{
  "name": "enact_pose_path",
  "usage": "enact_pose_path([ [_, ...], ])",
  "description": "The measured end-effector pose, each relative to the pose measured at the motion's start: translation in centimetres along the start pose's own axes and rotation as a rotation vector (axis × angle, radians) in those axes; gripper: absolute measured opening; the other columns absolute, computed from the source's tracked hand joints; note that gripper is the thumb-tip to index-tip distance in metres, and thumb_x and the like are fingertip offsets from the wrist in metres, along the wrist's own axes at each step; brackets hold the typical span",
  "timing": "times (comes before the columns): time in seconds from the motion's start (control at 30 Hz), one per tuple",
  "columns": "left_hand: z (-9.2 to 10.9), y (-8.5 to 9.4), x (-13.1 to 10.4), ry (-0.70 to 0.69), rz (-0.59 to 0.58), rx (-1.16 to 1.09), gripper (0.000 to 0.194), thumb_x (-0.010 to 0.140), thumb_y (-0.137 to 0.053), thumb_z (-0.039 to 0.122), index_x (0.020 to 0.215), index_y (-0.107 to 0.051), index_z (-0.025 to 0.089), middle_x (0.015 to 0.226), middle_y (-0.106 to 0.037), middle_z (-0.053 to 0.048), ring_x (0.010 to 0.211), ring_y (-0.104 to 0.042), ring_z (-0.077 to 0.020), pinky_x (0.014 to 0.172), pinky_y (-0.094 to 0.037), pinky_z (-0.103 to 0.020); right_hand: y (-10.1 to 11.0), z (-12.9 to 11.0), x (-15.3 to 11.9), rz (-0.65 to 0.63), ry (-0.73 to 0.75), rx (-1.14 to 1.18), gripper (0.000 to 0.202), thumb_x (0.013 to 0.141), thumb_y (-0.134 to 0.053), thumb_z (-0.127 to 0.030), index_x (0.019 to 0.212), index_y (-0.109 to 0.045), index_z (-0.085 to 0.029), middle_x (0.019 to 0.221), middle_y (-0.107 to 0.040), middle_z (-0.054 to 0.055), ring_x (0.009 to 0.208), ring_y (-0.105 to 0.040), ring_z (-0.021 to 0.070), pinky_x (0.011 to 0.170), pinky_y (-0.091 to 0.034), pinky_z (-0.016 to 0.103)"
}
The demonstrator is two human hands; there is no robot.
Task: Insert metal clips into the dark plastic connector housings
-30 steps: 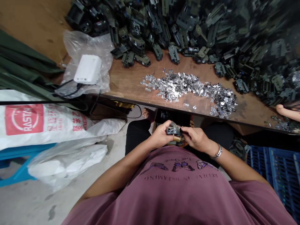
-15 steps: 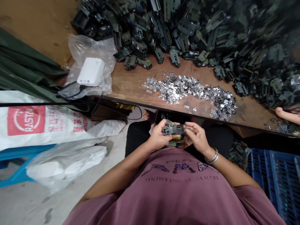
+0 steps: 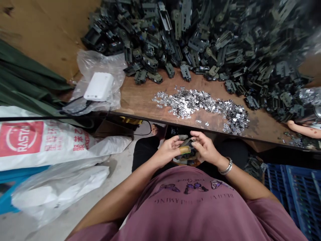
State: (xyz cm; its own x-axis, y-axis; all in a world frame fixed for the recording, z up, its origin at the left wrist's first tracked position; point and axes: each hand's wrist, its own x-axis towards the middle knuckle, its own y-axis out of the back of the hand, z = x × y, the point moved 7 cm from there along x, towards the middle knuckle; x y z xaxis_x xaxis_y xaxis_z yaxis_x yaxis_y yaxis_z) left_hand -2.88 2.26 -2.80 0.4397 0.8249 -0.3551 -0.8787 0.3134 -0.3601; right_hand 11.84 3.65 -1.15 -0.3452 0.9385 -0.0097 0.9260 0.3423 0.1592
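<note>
My left hand (image 3: 168,151) is closed around a small dark grey-green plastic housing (image 3: 186,142), held low over my lap. Against its right end, the thumb and fingers of my right hand (image 3: 205,148) are pinched on the same piece; whether a small part sits between them is hidden. A yellow band (image 3: 185,150) shows at the tip of my left thumb. On the bench beyond lies a heap of small shiny metal clips (image 3: 187,103). Behind the clips rises a large pile of similar dark plastic housings (image 3: 185,72).
The wooden bench (image 3: 135,97) has its front edge just past my hands. A white box (image 3: 99,87) with a cable rests on clear plastic at left. White sacks (image 3: 57,140) stand on the left, blue crates (image 3: 298,197) at right. Another person's arm (image 3: 303,130) reaches in at right.
The housing has been turned and tilted between my hands, and my right fingers have shifted left over it. The view has tipped slightly, so the bench appears lower.
</note>
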Motion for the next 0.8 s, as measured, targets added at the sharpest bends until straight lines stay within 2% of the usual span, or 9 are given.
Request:
enact_pose_path([
  [0.1,-0.2,0.0,0.5,0.081,0.091,-0.079,0.045,0.071,-0.076,0.035,0.109,-0.061,0.017,0.088,-0.067,-0.005,0.067,-0.064,-0.0134,0.057,-0.049,-0.024,0.5,-2.1,1.4,-0.058,0.185,-0.453,0.030,0.098,-0.045,-0.031,0.122,-0.058,-0.019,0.092,-0.071,0.005,0.078,-0.066,0.0154,0.071,-0.053,0.028],
  [0.17,0.0,-0.2,0.9,0.078,0.131,-0.169,0.045,0.070,-0.073,0.032,0.110,-0.060,0.018,0.086,-0.066,-0.004,0.065,-0.063,-0.0130,0.054,-0.047,-0.023,1.8,-3.0,3.0,0.019,0.244,-0.756,0.027,0.099,-0.044,-0.030,0.111,-0.064,-0.017,0.093,-0.072,0.008,0.082,-0.067,0.0177,0.075,-0.052,0.030],
  [0.27,0.5,-0.5,1.7,0.057,0.160,-0.265,0.042,0.067,-0.070,0.027,0.106,-0.059,0.018,0.087,-0.065,-0.003,0.067,-0.063,-0.0135,0.054,-0.050,-0.023,3.9,-2.7,6.1,0.130,0.138,-1.197,0.029,0.097,-0.048,-0.033,0.091,-0.068,-0.014,0.088,-0.071,0.014,0.080,-0.067,0.0213,0.071,-0.050,0.029],
  [0.37,1.3,-0.5,2.4,0.013,0.215,-0.290,0.037,0.065,-0.068,0.025,0.100,-0.057,0.018,0.092,-0.066,-0.004,0.067,-0.064,-0.0143,0.049,-0.049,-0.022,4.4,-1.3,8.2,0.087,-0.006,-1.417,0.029,0.095,-0.050,-0.032,0.085,-0.068,-0.012,0.085,-0.071,0.017,0.075,-0.067,0.0236,0.064,-0.047,0.030],
  [0.47,1.6,-0.4,2.8,0.001,0.276,-0.283,0.035,0.065,-0.068,0.027,0.096,-0.054,0.018,0.093,-0.067,-0.004,0.068,-0.065,-0.0158,0.046,-0.047,-0.022,4.0,-1.1,8.5,0.083,0.039,-1.383,0.025,0.094,-0.049,-0.025,0.083,-0.068,-0.012,0.084,-0.071,0.016,0.073,-0.066,0.0233,0.064,-0.046,0.031],
  [0.57,1.9,-0.2,2.7,-0.011,0.302,-0.245,0.035,0.067,-0.068,0.029,0.097,-0.055,0.019,0.090,-0.067,-0.003,0.069,-0.065,-0.0160,0.049,-0.047,-0.023,3.4,-2.7,7.0,0.136,0.218,-1.114,0.022,0.092,-0.051,-0.021,0.076,-0.065,-0.015,0.075,-0.069,0.010,0.069,-0.064,0.0193,0.065,-0.048,0.029],
  [0.7,2.2,-0.6,2.6,-0.113,0.241,-0.164,0.040,0.063,-0.065,0.020,0.102,-0.058,0.019,0.100,-0.069,-0.004,0.092,-0.064,-0.0187,0.074,-0.051,-0.028,2.6,-5.2,4.0,0.229,0.447,-0.650,0.013,0.090,-0.058,-0.023,0.078,-0.061,-0.019,0.076,-0.069,0.003,0.066,-0.063,0.0141,0.064,-0.051,0.026],
  [0.8,2.1,-1.1,2.6,-0.165,0.199,-0.095,0.040,0.062,-0.061,0.016,0.102,-0.058,0.019,0.105,-0.067,-0.004,0.101,-0.061,-0.0187,0.089,-0.047,-0.031,1.4,-5.9,2.4,0.243,0.554,-0.597,0.003,0.089,-0.062,-0.023,0.088,-0.063,-0.020,0.078,-0.069,0.003,0.067,-0.064,0.0141,0.063,-0.053,0.027],
])
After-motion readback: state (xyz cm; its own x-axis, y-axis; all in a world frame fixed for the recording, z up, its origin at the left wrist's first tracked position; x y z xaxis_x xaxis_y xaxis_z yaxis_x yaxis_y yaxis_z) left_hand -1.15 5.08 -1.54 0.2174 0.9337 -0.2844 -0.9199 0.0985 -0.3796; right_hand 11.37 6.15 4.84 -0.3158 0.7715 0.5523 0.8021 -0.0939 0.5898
